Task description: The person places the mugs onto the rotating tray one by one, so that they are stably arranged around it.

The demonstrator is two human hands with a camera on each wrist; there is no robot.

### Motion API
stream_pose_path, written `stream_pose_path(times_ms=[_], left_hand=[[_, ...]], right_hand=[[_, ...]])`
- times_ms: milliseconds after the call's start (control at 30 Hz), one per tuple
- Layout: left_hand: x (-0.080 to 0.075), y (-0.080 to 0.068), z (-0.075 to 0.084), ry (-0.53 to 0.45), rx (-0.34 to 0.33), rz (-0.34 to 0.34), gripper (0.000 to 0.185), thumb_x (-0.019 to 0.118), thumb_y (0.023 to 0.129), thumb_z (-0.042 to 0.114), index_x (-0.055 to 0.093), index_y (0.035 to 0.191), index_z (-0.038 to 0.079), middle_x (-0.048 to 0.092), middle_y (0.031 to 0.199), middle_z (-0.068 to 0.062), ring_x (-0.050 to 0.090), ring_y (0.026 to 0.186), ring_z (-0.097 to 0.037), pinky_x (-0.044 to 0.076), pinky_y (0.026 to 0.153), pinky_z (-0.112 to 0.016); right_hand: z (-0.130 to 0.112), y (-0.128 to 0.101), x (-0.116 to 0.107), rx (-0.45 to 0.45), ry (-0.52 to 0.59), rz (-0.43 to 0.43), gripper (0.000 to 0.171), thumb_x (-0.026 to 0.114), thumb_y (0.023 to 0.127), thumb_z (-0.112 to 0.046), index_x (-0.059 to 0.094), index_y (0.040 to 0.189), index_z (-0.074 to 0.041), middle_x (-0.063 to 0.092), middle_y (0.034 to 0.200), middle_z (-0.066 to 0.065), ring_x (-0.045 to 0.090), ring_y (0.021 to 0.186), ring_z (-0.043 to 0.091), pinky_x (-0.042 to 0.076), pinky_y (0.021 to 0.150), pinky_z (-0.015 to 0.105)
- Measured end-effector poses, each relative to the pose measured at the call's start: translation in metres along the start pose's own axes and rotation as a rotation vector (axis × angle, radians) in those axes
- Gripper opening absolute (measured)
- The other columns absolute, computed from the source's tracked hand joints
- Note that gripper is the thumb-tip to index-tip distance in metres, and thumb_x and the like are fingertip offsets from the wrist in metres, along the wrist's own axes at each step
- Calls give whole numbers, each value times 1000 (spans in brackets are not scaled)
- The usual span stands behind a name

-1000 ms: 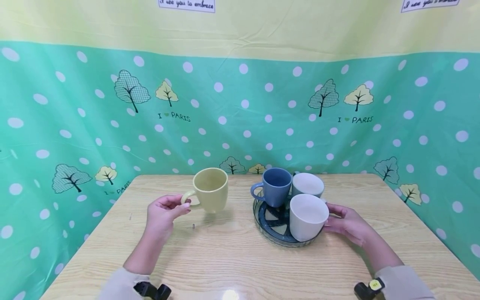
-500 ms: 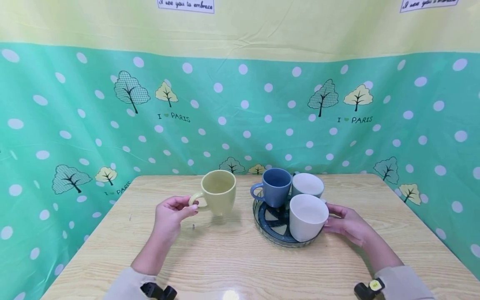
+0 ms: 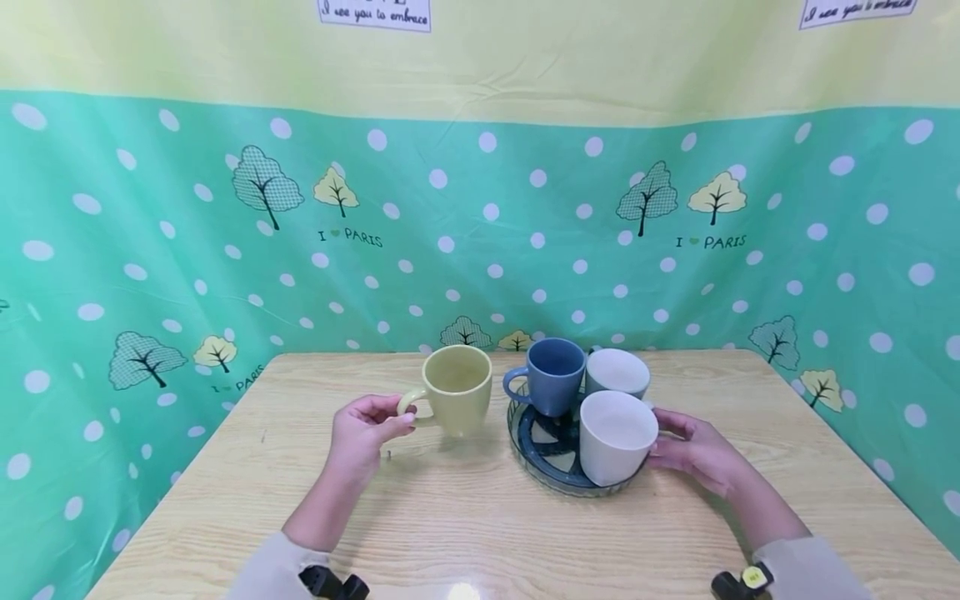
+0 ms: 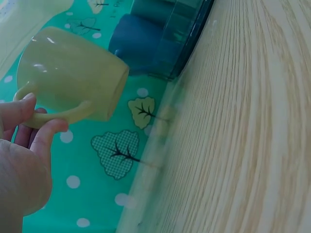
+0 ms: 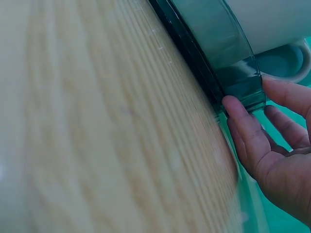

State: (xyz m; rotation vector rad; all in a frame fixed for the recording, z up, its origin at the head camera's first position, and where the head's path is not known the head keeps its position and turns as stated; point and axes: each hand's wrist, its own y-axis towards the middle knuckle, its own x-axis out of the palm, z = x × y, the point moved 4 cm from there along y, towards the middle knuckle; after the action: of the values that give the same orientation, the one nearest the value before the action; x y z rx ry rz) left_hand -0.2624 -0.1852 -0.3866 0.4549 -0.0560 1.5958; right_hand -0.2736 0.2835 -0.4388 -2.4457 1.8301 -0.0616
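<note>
In the head view my left hand (image 3: 369,429) pinches the handle of a pale yellow mug (image 3: 457,392), which is upright and raised off the table. The left wrist view shows thumb and fingers around the yellow handle (image 4: 73,114). My right hand (image 3: 693,450) holds the right edge of a round, clear-walled tray (image 3: 551,479) with a dark base; one fingertip is at its rim in the right wrist view. On this tray stand a blue mug (image 3: 555,379), a pale mug (image 3: 618,372) behind and a white mug (image 3: 617,437) in front. The white mug partly hides the pale one.
A light wood table (image 3: 465,533) carries the tray right of centre. A green dotted curtain (image 3: 480,225) with tree prints hangs behind the table and along both sides. The blue mug's handle (image 3: 513,386) points left, toward the yellow mug.
My left hand has carried the yellow mug to the right and slightly lower, closer to the tray. The right hand, the tray and the mugs on it have stayed in place.
</note>
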Motion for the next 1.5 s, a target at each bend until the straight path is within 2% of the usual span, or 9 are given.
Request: stream_pose_path(times_ms=[400, 633, 800, 967, 1067, 1167, 1233, 1300, 1500], left_hand=[[22, 0, -6, -21, -28, -3, 33, 70, 72, -23, 74, 82, 8, 72, 78, -7, 69, 70, -16, 62, 66, -29], [33, -1, -10, -50, -48, 3, 35, 68, 70, -25, 73, 80, 8, 71, 77, -8, 68, 70, -16, 62, 65, -30], [40, -1, -13, -44, -70, -2, 30, 70, 70, -24, 71, 83, 2, 71, 78, -10, 68, 70, -18, 62, 65, -31], [46, -2, -15, -42, -94, -19, 30, 69, 70, -25, 71, 83, 2, 71, 78, -10, 70, 71, -18, 62, 66, -30], [49, -2, -17, -42, -102, -35, 31, 68, 70, -25, 71, 83, 3, 71, 79, -10, 70, 73, -18, 62, 66, -30], [52, -1, -19, -41, -103, -44, 31, 67, 71, -25, 71, 83, 3, 71, 79, -9, 70, 73, -18, 62, 66, -29], [53, 0, -20, -42, -100, -48, 29, 68, 71, -25, 71, 84, 1, 71, 78, -9, 70, 73, -18, 62, 66, -29], [55, 1, -20, -49, -96, -52, 28, 68, 71, -24, 70, 85, 0, 71, 78, -9, 70, 73, -18, 62, 66, -30], [58, 1, -24, -70, -101, -52, 32, 67, 70, -25, 70, 82, 4, 71, 78, -10, 70, 73, -18, 62, 65, -30]], right_hand=[[2, -3, 4, 33, 62, 19, 82, 65, 90, 3, 9, 149, 11, 21, 146, 35, 64, 104, 24, 53, 95, 45], [2, -5, 4, 42, 96, 38, 83, 65, 88, 5, 10, 149, 11, 44, 131, 17, 65, 102, 24, 53, 95, 47], [3, -7, 5, 49, 112, 61, 82, 66, 86, 6, 13, 149, 11, 50, 125, 8, 65, 102, 23, 53, 94, 48], [1, -9, 7, 52, 122, 66, 78, 65, 88, 6, 16, 148, 11, 53, 122, 7, 64, 102, 23, 53, 94, 50], [0, -9, 8, 58, 122, 68, 76, 62, 92, 2, 13, 150, 8, 48, 132, 20, 64, 103, 23, 53, 94, 50], [-1, -7, 9, 61, 106, 62, 76, 58, 96, -4, 8, 151, 7, 27, 148, 33, 62, 106, 19, 52, 95, 48], [-1, -5, 9, 62, 98, 62, 75, 57, 97, -6, 6, 151, 8, 13, 153, 34, 61, 106, 15, 52, 96, 45], [-1, -4, 9, 63, 99, 58, 75, 56, 98, -5, 5, 151, 9, 7, 155, 33, 60, 106, 13, 52, 97, 44], [0, -5, 10, 68, 141, 54, 76, 56, 94, 3, 5, 150, 10, 6, 154, 34, 63, 103, 16, 52, 96, 45]])
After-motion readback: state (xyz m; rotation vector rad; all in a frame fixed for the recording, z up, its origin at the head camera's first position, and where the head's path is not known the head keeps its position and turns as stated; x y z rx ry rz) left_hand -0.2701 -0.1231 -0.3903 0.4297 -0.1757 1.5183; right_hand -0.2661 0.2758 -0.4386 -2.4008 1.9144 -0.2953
